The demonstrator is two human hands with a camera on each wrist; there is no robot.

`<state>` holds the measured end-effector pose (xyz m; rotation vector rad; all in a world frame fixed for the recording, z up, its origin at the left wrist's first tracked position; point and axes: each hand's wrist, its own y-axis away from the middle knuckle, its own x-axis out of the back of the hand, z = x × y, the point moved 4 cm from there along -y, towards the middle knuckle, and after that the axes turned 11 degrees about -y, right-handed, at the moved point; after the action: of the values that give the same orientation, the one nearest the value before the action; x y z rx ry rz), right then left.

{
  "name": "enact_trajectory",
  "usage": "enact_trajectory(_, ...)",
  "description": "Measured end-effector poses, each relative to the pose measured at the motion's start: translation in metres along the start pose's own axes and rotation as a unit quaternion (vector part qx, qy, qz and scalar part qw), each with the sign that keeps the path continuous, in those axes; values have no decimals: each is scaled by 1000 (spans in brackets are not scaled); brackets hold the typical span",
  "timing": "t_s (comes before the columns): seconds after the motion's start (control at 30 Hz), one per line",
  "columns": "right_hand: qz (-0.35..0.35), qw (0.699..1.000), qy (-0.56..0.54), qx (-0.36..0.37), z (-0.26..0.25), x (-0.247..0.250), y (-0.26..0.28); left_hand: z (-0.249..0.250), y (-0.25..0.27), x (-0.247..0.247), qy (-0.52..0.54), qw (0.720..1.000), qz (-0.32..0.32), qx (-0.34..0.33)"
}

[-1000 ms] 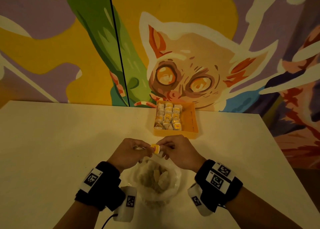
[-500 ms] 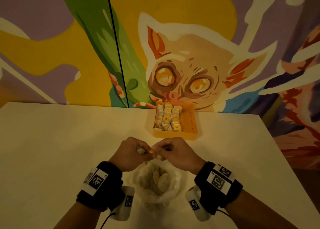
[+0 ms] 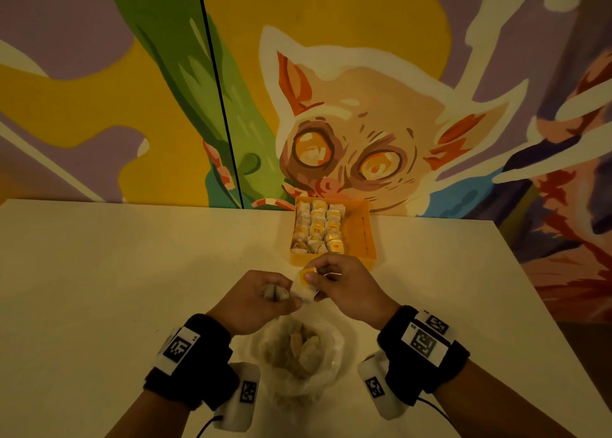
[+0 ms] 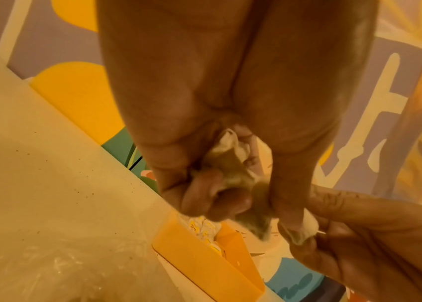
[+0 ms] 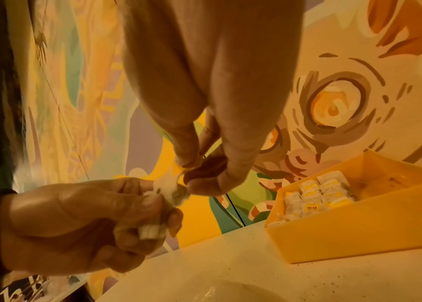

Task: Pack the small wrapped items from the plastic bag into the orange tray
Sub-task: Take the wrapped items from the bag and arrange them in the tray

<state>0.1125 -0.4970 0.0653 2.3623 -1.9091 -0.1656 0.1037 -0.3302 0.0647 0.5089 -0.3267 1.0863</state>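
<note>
The orange tray (image 3: 362, 235) stands at the table's far edge, its left part filled with rows of small wrapped tea bags (image 3: 318, 230) with yellow tags. A clear plastic bag (image 3: 299, 354) holding more of them lies near me between my wrists. My left hand (image 3: 265, 293) grips a bunch of tea bags (image 4: 233, 161) in its curled fingers. My right hand (image 3: 334, 280) pinches the yellow tag (image 3: 303, 276) of one tea bag (image 3: 306, 291), which the left thumb also touches. Both hands hover just in front of the tray.
The white table (image 3: 116, 288) ends at a painted mural wall (image 3: 331, 106) right behind the tray. The table's right edge (image 3: 543, 305) runs diagonally close to my right wrist. Dark specks dot the tabletop (image 4: 49, 183).
Both hands rose slightly and shifted toward the tray. The right hand has drawn one tea bag by its tag away from the bunch in the left hand.
</note>
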Motion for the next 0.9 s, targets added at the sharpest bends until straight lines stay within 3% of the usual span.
enact_trajectory(0.13, 52, 998, -25, -3, 5, 1, -1, 3, -2, -3, 10, 1000, 25, 11)
enact_trajectory(0.33, 41, 998, -30, -40, 8, 3, -6, -1, -7, -7, 33, 997, 43, 58)
enact_trajectory(0.5, 78, 996, 8, -31, 4, 37, -34, -7, -9, -4, 153, 978, 80, 120)
enact_trajectory(0.63, 94, 986, 134, -36, 11, 75, -68, -10, -18, 7, 287, 940, 115, 141)
enact_trajectory(0.77, 80, 947, 307, -50, 18, 97, -99, -13, -28, 15, 324, 925, 131, 148)
enact_trajectory(0.9, 33, 923, 375, -75, 26, 98, -123, -25, -38, 13, 349, 907, 147, 184)
